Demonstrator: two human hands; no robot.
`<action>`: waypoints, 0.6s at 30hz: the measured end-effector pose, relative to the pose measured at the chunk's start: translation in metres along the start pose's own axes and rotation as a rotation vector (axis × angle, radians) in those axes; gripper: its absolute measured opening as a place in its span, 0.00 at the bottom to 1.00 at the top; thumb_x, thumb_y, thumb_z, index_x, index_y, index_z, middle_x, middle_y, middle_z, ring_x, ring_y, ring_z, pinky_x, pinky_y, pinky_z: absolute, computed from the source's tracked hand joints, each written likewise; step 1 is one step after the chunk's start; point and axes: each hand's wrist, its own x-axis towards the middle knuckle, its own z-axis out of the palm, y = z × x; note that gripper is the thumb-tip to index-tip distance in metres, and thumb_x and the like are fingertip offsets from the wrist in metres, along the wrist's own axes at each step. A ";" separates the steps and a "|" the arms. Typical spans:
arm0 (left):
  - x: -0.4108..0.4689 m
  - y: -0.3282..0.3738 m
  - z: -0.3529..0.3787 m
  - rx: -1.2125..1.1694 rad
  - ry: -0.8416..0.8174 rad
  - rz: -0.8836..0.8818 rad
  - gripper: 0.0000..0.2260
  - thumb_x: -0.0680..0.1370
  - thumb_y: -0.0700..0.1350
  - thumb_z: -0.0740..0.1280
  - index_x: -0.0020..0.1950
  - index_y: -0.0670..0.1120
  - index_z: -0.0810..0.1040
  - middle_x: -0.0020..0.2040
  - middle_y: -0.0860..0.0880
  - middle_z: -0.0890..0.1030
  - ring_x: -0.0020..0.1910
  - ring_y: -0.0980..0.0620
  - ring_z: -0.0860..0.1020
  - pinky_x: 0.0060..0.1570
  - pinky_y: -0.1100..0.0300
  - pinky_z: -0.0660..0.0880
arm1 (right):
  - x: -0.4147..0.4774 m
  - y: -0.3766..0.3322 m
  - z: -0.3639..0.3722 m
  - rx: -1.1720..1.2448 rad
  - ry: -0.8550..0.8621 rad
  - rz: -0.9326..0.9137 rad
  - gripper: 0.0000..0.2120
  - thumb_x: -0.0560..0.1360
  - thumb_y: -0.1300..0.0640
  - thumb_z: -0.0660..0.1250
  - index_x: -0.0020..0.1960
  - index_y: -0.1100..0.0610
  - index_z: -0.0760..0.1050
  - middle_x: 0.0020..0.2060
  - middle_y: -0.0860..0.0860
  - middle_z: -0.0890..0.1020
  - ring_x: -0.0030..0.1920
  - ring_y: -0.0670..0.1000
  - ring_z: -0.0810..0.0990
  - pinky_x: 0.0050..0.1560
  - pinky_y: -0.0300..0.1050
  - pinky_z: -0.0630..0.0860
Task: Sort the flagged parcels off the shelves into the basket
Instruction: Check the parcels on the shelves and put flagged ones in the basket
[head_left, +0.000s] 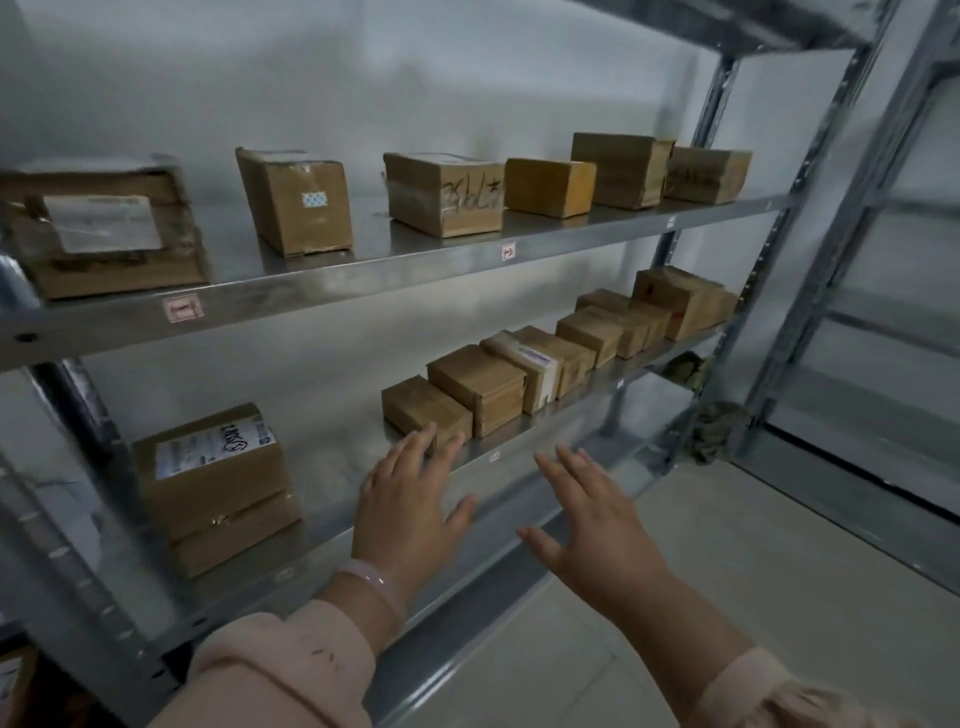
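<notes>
Brown cardboard parcels stand on two grey metal shelves. The upper shelf (363, 270) carries several, among them one with black scrawl (447, 195). On the lower shelf (509, 457) a row of small parcels runs to the right, starting with a low box (421, 405). A labelled parcel (215, 488) sits apart at the left. My left hand (405, 509) is spread flat, fingertips in front of the low box. My right hand (592, 514) is spread open over the shelf's front edge. Neither holds anything. No basket is in view.
Steel uprights (810, 270) frame the rack at the right, with a second rack (904, 312) behind. A dark crumpled cloth (711, 431) lies by the post's foot. Pale floor tiles (779, 571) stretch to the right.
</notes>
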 end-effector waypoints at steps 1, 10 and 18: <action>0.007 -0.001 0.007 -0.002 -0.004 0.001 0.29 0.75 0.62 0.65 0.74 0.59 0.62 0.75 0.52 0.64 0.73 0.49 0.63 0.68 0.48 0.65 | 0.007 0.004 0.004 -0.018 -0.002 -0.005 0.38 0.73 0.33 0.59 0.77 0.41 0.47 0.78 0.44 0.50 0.76 0.45 0.44 0.72 0.44 0.40; 0.076 -0.038 0.090 -0.086 -0.114 -0.131 0.28 0.74 0.60 0.65 0.73 0.60 0.63 0.76 0.52 0.63 0.74 0.49 0.61 0.69 0.52 0.62 | 0.101 0.042 0.056 -0.059 -0.099 -0.088 0.38 0.73 0.31 0.54 0.76 0.40 0.43 0.78 0.42 0.49 0.74 0.40 0.39 0.72 0.42 0.36; 0.145 -0.089 0.145 -0.178 -0.215 -0.266 0.27 0.77 0.60 0.62 0.75 0.59 0.61 0.77 0.54 0.59 0.75 0.52 0.57 0.71 0.57 0.59 | 0.190 0.058 0.101 0.020 -0.224 -0.105 0.37 0.74 0.32 0.56 0.76 0.39 0.43 0.77 0.41 0.47 0.70 0.37 0.38 0.69 0.40 0.40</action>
